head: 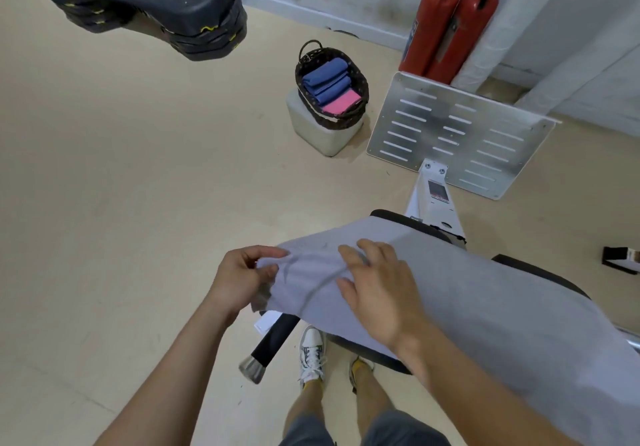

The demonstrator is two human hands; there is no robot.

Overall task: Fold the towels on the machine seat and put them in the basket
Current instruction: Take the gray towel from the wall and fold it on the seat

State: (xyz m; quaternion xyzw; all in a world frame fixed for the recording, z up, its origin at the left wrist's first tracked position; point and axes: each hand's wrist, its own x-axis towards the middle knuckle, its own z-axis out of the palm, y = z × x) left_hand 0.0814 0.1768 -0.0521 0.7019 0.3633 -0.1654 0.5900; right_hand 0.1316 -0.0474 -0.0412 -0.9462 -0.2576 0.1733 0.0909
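A large pale grey towel (485,293) lies spread over the black machine seat (540,269), covering most of it. My left hand (239,279) pinches the towel's left corner at the seat's edge. My right hand (377,286) rests flat on the towel with its fingers spread, just right of that corner. The dark wicker basket (360,80) stands further off on a white block (322,133). Folded blue towels (327,80) and a pink towel (341,102) lie inside it.
A metal footplate (460,133) on a white beam stands right of the basket. Two red fire extinguishers (450,26) lean at the wall. Stacked black step platforms (145,5) sit at the top left. A black padded bar (273,341) sticks out under the seat, beside my shoes (311,352).
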